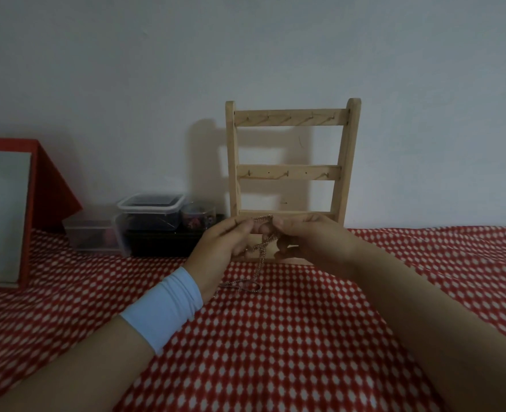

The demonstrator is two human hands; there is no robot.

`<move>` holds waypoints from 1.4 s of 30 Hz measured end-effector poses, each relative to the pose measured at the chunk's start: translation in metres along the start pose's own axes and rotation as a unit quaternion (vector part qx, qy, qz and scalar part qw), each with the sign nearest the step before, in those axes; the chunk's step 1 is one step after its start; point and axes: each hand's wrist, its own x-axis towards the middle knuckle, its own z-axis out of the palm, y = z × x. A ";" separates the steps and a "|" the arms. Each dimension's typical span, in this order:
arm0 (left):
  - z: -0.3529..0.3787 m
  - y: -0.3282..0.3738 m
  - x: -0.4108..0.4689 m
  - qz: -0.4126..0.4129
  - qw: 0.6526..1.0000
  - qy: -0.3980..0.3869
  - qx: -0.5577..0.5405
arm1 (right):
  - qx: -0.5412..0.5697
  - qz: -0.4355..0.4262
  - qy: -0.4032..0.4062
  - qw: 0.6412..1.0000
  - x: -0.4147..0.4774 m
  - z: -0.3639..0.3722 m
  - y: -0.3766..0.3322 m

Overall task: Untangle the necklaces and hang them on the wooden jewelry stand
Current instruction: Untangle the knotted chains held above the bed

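Note:
A wooden jewelry stand with three hook rails stands upright against the white wall; no necklace hangs on its visible hooks. Just in front of its bottom rail, my left hand and my right hand each pinch a tangled bunch of thin metal necklaces. A short stretch of chain spans between my fingertips. The rest hangs down between my palms, and its lower end lies in a small heap on the cloth. A white band wraps my left wrist.
A red cloth with white dots covers the surface. Left of the stand sit clear plastic boxes on a dark tray, and a small round jar. A red-framed mirror leans at the far left.

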 end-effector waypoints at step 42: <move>-0.006 -0.002 0.004 -0.032 0.997 -0.032 0.063 | 0.116 0.016 0.088 0.989 0.005 0.007 0.000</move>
